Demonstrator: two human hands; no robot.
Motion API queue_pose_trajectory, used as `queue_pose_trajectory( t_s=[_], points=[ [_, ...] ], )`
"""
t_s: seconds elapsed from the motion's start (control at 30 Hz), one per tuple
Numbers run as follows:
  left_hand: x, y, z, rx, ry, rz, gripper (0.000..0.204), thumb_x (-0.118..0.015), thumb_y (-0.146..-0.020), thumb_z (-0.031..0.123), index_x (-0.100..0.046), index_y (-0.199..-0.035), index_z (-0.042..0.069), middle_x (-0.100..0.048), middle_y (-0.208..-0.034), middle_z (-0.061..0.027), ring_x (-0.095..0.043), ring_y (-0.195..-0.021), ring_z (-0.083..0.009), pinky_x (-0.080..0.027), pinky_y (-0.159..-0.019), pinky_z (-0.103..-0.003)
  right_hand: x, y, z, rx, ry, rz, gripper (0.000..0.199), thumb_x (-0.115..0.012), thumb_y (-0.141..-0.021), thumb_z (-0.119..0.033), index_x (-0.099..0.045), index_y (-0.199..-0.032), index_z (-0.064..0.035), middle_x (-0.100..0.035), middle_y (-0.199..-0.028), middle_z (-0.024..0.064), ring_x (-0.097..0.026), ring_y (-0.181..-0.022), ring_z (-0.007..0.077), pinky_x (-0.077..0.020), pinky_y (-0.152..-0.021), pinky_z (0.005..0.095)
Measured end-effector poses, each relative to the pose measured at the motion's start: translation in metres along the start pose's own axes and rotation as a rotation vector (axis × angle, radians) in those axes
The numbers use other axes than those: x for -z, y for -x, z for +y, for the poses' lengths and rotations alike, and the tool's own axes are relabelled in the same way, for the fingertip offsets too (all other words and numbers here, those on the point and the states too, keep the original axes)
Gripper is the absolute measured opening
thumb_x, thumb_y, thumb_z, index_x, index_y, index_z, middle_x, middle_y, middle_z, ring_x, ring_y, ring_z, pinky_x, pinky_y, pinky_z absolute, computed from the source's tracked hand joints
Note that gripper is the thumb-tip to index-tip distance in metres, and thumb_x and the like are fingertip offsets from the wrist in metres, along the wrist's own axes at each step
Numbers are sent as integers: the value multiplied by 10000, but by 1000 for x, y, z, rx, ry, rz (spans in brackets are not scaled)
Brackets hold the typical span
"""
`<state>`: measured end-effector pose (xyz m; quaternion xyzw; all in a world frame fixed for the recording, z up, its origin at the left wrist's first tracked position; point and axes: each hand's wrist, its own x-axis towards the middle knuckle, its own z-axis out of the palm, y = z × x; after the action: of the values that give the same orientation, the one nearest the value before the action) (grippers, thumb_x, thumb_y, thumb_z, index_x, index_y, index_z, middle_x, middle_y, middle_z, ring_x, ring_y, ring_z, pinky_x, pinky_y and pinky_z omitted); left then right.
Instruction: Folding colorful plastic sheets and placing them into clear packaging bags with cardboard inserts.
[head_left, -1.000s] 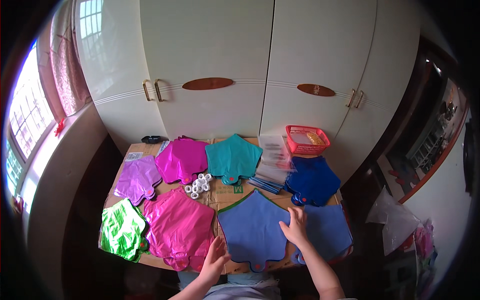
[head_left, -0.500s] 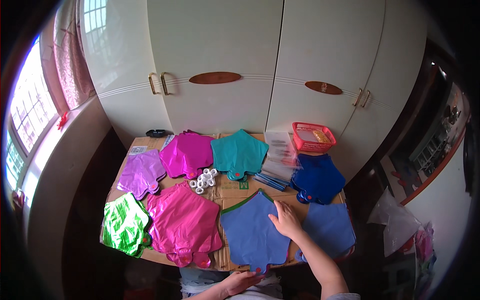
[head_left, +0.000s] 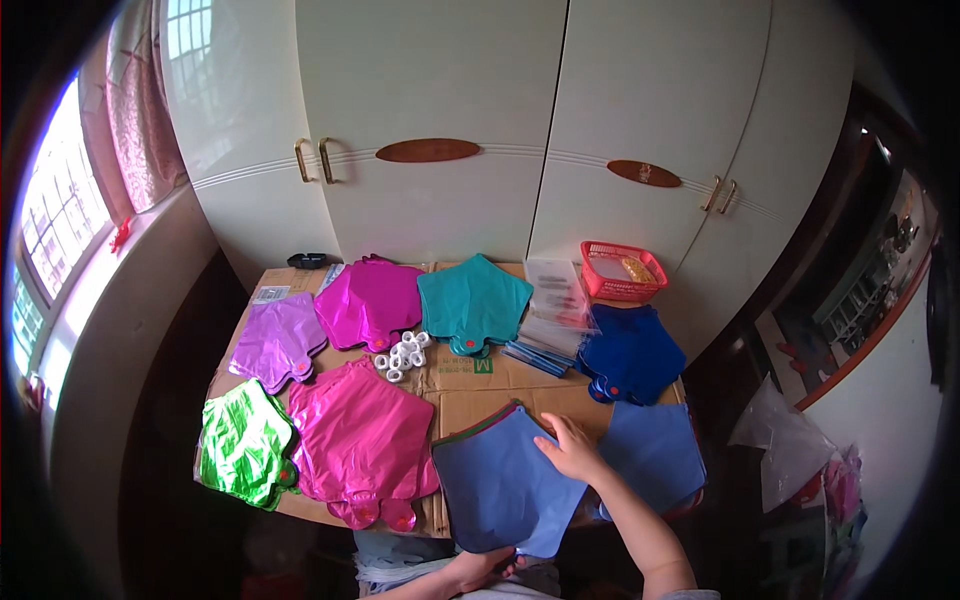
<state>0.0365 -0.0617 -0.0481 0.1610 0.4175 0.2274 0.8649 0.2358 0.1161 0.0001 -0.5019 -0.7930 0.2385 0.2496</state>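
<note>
A stack of flat blue foil balloons (head_left: pixel 510 480) with a pointed top lies before me at the front of the cardboard. Green and dark red edges show at its upper left. At its lower edge my left hand (head_left: pixel 482 570) grips the stack, the fingers partly hidden beneath it. My right hand (head_left: pixel 572 450) rests along its upper right edge, with the fingers stretched out and the thumb over the blue surface. Beside my right forearm sits another blue foil stack (head_left: pixel 655 450). A pink foil stack (head_left: pixel 360 440) lies to the left.
Around the cardboard (head_left: pixel 470 395) lie green (head_left: pixel 245 445), lilac (head_left: pixel 278 338), magenta (head_left: pixel 370 305), teal (head_left: pixel 475 300) and dark blue foil stacks (head_left: pixel 630 355). White rings (head_left: pixel 403 355) are heaped mid-table. Clear plastic bags (head_left: pixel 557 300) and a red basket (head_left: pixel 622 272) stand near the white cabinet (head_left: pixel 430 70).
The blue stack has shifted toward me and tilted, and its lower tab is now out of sight. My right hand has slid slightly down and left along its edge.
</note>
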Motion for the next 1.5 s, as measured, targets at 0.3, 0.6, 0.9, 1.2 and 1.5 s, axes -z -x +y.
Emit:
queue_pose_trajectory(
  t_s=[0.3,0.6,0.9,1.2,1.5],
  points=[
    [17,4,-14,-383,-744,103,247,-433,-978,159,-614,-1020,-3,-661,-885,-56,-605,-779,-134,-491,-729,-280,-26,-62,19,-114,-666,-75,441,-488,-972,-326,-437,-1274,-9,-556,-1183,123,-530,-1065,177,-427,-912,315],
    [3,12,7,82,308,44,308,-467,-954,229,-443,-1197,42,-586,-1061,-214,-607,-982,-322,-498,-895,-440,-3,-86,-5,-188,-80,-163,453,-482,-910,-443,-667,-889,-30,-666,-815,149,-636,-792,276,-485,-726,373],
    [10,4,12,216,459,-20,296,-520,-896,252,-430,-1128,91,-553,-1108,-200,-574,-1052,-397,-487,-897,-507,-3,-111,-28,-280,194,-310,393,-548,-846,-424,-686,-806,-58,-667,-783,174,-656,-764,304,-499,-703,404],
    [-8,13,26,209,513,81,387,-493,-916,358,-404,-1149,61,-557,-1085,-207,-556,-1079,-422,-478,-893,-526,-18,-116,-1,-270,14,-273,256,-611,-759,-302,-681,-784,-58,-678,-758,143,-659,-731,273,-505,-691,380],
    [-35,22,47,249,637,243,422,-527,-907,434,-413,-1000,39,-565,-1013,-182,-580,-993,-372,-484,-853,-502,-15,-116,-2,-189,67,-266,263,-645,-779,-336,-683,-792,-76,-673,-759,146,-658,-762,293,-507,-713,395]
  ],
)
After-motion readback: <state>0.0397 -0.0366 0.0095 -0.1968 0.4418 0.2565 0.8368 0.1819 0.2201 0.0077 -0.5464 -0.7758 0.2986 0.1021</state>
